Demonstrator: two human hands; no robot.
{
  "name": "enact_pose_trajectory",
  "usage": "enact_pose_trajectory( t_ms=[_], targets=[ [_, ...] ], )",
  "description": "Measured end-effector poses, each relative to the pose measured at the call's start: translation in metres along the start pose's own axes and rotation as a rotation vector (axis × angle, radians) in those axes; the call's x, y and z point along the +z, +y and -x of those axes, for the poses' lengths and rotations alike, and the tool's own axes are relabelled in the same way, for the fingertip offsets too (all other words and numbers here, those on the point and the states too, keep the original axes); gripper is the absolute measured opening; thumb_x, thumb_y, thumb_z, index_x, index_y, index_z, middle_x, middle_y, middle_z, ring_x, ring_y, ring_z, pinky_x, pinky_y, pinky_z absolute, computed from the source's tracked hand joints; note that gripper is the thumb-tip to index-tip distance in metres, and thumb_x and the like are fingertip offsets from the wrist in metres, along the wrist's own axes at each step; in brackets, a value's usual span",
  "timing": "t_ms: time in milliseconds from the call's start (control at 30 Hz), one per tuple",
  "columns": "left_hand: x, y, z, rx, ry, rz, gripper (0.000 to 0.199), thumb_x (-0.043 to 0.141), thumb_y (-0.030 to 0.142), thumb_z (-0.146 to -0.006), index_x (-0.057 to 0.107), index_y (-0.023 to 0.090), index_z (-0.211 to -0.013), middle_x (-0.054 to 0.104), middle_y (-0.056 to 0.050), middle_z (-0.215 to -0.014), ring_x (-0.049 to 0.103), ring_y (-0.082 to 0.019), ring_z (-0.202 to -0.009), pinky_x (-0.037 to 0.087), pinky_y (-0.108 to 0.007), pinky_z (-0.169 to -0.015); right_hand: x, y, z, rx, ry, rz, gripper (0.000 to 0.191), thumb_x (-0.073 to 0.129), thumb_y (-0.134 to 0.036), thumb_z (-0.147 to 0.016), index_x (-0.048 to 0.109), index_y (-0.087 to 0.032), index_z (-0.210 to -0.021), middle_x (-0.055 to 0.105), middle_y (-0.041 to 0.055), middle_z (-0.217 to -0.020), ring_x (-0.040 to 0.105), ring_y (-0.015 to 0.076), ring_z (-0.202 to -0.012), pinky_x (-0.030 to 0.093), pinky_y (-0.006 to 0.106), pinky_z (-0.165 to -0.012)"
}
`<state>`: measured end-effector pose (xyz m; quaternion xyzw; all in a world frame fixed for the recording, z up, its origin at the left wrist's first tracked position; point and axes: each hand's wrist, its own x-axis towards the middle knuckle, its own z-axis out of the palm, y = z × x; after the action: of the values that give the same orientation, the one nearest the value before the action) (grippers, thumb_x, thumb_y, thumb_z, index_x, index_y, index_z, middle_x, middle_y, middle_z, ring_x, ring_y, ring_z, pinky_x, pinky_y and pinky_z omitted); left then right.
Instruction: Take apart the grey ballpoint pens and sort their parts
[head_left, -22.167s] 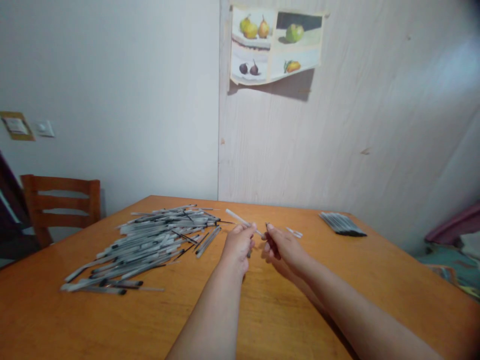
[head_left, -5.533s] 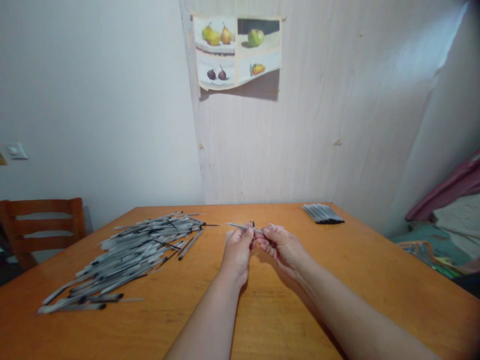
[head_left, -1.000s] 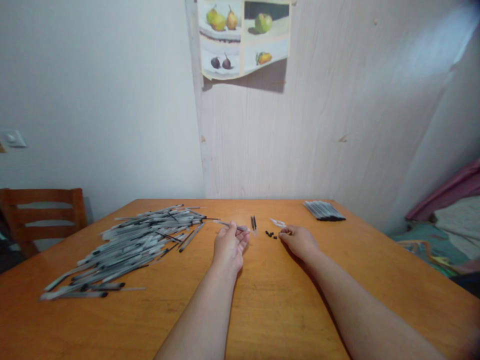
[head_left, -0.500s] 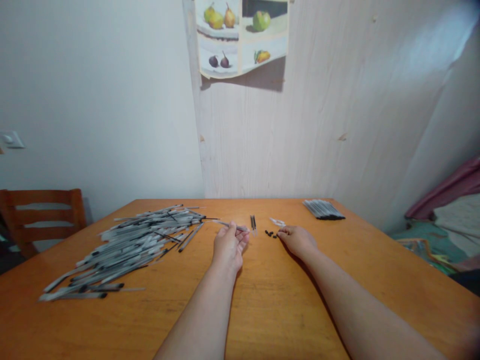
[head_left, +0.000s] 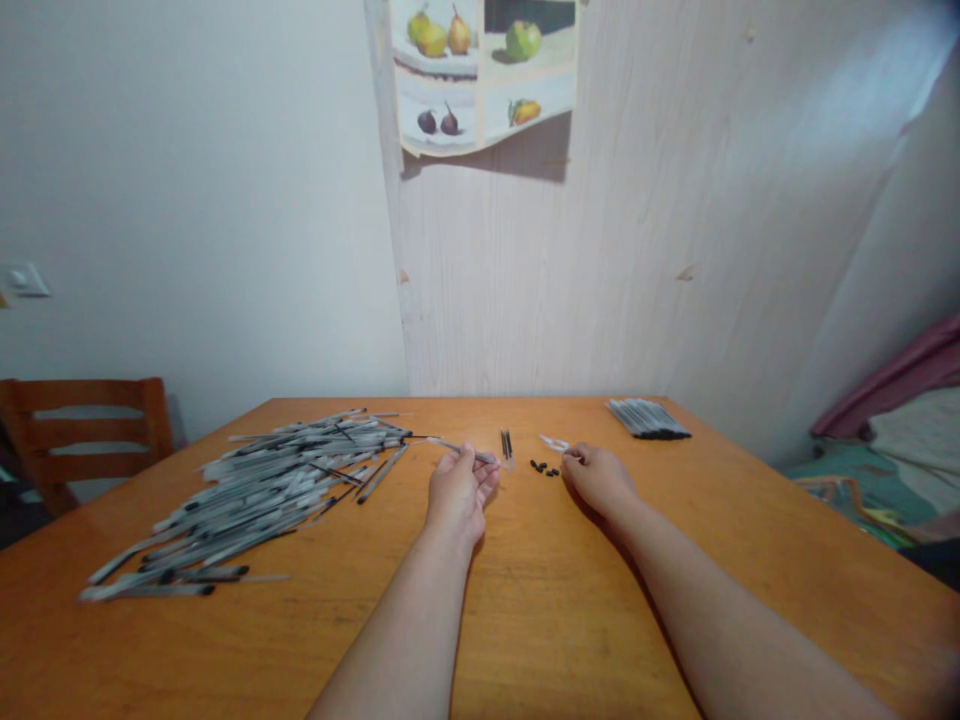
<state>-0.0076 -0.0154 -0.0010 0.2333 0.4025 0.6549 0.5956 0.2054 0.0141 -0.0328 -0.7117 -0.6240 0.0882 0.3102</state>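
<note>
My left hand (head_left: 459,492) is closed round a slim, translucent grey pen (head_left: 486,459), which lies slantwise across its fingers. Over to the right, my right hand (head_left: 600,482) rests low at the tabletop with thumb and fingers pressed together. Whatever is between those fingertips is too small to make out. Several small black end plugs (head_left: 541,466) lie just left of the fingertips. White, pointed small parts (head_left: 553,442) lie right behind them. Two or three thin dark refills (head_left: 506,444) are on the wood between the hands, farther back.
A big loose heap of similar pens (head_left: 277,490) covers the left of the wooden table (head_left: 540,620). At the back right lies a neat row of pens (head_left: 648,419), black ends toward me. A wooden chair (head_left: 97,430) stands at left; cloth (head_left: 900,460) is piled at right.
My right hand has shifted slightly right, away from the black plugs, and more of them show. My left hand keeps hold of the pen, almost unmoved.
</note>
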Motion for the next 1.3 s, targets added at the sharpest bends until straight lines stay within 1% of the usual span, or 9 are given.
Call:
enact_pose_trajectory(
  t_ms=[67, 133, 267, 433, 700, 933, 1100, 1200, 1300],
  targets=[
    [0.0, -0.001, 0.001, 0.007, -0.009, -0.018, 0.017, 0.056, 0.03, -0.094, 0.052, 0.017, -0.085, 0.068, -0.006, -0.074, 0.066, -0.01, -0.06, 0.052, -0.019, -0.058, 0.002, -0.008, 0.003, -0.033, 0.037, -0.086, 0.025, 0.05, -0.03, -0.086, 0.073, -0.019, -0.087, 0.071, 0.008, -0.08, 0.061, 0.0199, -0.076, 0.038, 0.027, -0.063],
    [0.001, -0.001, 0.001, 0.013, -0.019, -0.032, 0.017, 0.057, 0.032, -0.093, 0.051, 0.017, -0.085, 0.068, -0.005, -0.074, 0.066, -0.01, -0.061, 0.052, -0.02, -0.059, 0.004, -0.02, 0.009, -0.11, 0.058, -0.202, 0.023, 0.05, -0.03, -0.085, 0.069, -0.019, -0.081, 0.069, 0.0056, -0.077, 0.059, 0.0184, -0.074, 0.039, 0.027, -0.065],
    [0.002, -0.002, 0.003, 0.028, -0.029, -0.066, 0.018, 0.06, 0.033, -0.091, 0.051, 0.018, -0.087, 0.069, -0.006, -0.076, 0.066, -0.011, -0.06, 0.051, -0.02, -0.058, 0.006, -0.048, 0.028, -0.313, 0.023, -0.376, 0.02, 0.052, -0.03, -0.084, 0.065, -0.02, -0.073, 0.065, 0.0039, -0.073, 0.056, 0.0175, -0.073, 0.041, 0.027, -0.067],
    [0.004, -0.004, 0.005, 0.052, -0.051, -0.125, 0.017, 0.06, 0.032, -0.091, 0.052, 0.017, -0.088, 0.07, -0.006, -0.075, 0.065, -0.01, -0.057, 0.051, -0.02, -0.058, 0.011, -0.067, 0.046, -0.354, -0.062, -0.483, 0.017, 0.056, -0.03, -0.083, 0.065, -0.02, -0.072, 0.063, 0.0025, -0.068, 0.054, 0.0165, -0.067, 0.04, 0.026, -0.061],
    [0.004, -0.001, 0.004, 0.063, -0.024, -0.144, 0.016, 0.058, 0.031, -0.092, 0.052, 0.017, -0.087, 0.07, -0.007, -0.079, 0.067, -0.011, -0.062, 0.05, -0.019, -0.057, 0.014, -0.062, 0.042, -0.347, -0.043, -0.376, 0.014, 0.055, -0.024, -0.078, 0.062, -0.019, -0.067, 0.061, 0.0009, -0.064, 0.053, 0.0148, -0.064, 0.039, 0.026, -0.062],
    [-0.007, 0.015, -0.009, 0.102, 0.112, -0.007, 0.015, 0.057, 0.029, -0.092, 0.051, 0.018, -0.084, 0.068, -0.005, -0.074, 0.066, -0.011, -0.061, 0.049, -0.02, -0.058, -0.001, -0.058, 0.041, -0.365, -0.097, -0.254, 0.013, 0.054, -0.022, -0.077, 0.06, -0.019, -0.066, 0.064, 0.0026, -0.069, 0.056, 0.0161, -0.069, 0.039, 0.026, -0.065],
    [-0.017, 0.025, -0.018, 0.176, 0.186, 0.091, 0.016, 0.057, 0.029, -0.091, 0.053, 0.017, -0.081, 0.066, -0.004, -0.071, 0.066, -0.012, -0.061, 0.049, -0.021, -0.059, -0.009, -0.048, 0.037, -0.397, -0.154, -0.233, 0.013, 0.052, -0.022, -0.078, 0.06, -0.019, -0.068, 0.063, 0.0021, -0.068, 0.056, 0.0157, -0.069, 0.038, 0.026, -0.065],
    [-0.02, 0.028, -0.02, 0.197, 0.214, 0.122, 0.018, 0.058, 0.031, -0.091, 0.054, 0.017, -0.08, 0.066, -0.004, -0.073, 0.067, -0.012, -0.064, 0.049, -0.022, -0.061, -0.009, -0.041, 0.033, -0.377, -0.103, -0.205, 0.014, 0.051, -0.025, -0.08, 0.059, -0.019, -0.07, 0.062, 0.0016, -0.069, 0.055, 0.0152, -0.068, 0.036, 0.025, -0.062],
    [-0.02, 0.028, -0.021, 0.183, 0.211, 0.133, 0.016, 0.058, 0.031, -0.09, 0.055, 0.017, -0.082, 0.067, -0.004, -0.073, 0.067, -0.013, -0.065, 0.049, -0.023, -0.062, -0.006, -0.039, 0.03, -0.275, -0.021, -0.118, 0.016, 0.051, -0.028, -0.082, 0.058, -0.02, -0.071, 0.06, 0.0005, -0.067, 0.054, 0.0147, -0.065, 0.033, 0.025, -0.059]
  ],
)
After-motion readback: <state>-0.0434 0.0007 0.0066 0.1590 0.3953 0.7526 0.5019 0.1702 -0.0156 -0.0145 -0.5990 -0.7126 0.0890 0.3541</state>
